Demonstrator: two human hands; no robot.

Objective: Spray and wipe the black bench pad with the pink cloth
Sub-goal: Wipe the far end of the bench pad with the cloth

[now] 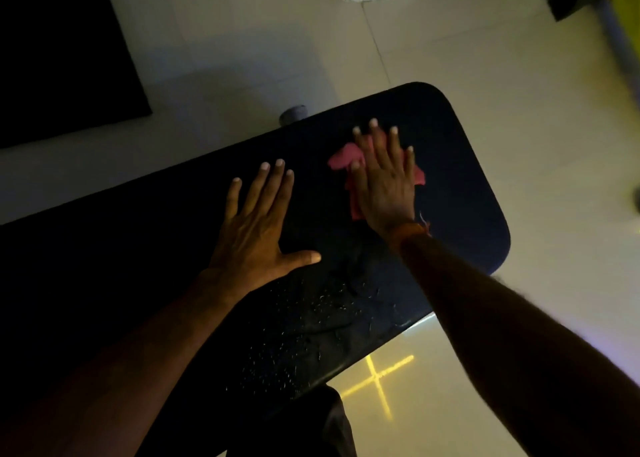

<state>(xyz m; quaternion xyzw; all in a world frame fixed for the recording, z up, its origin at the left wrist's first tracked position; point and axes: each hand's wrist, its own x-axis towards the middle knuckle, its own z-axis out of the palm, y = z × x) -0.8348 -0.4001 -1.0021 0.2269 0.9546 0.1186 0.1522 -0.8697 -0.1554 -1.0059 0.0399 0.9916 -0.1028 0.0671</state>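
Dim tiled floor [242,41]. Wiping step: right hand [384,183] flat, pressing pink cloth [341,160] on black bench pad [460,179]; left hand [258,228] splayed, empty. Next: sweep toward droplets [311,321] at 6 o'clock.

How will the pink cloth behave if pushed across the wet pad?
The pink cloth looks limp and bunched under the flat right hand, so it will likely fold rather than slide as a sheet. Droplets on the black bench pad may soak it, probably adding drag.
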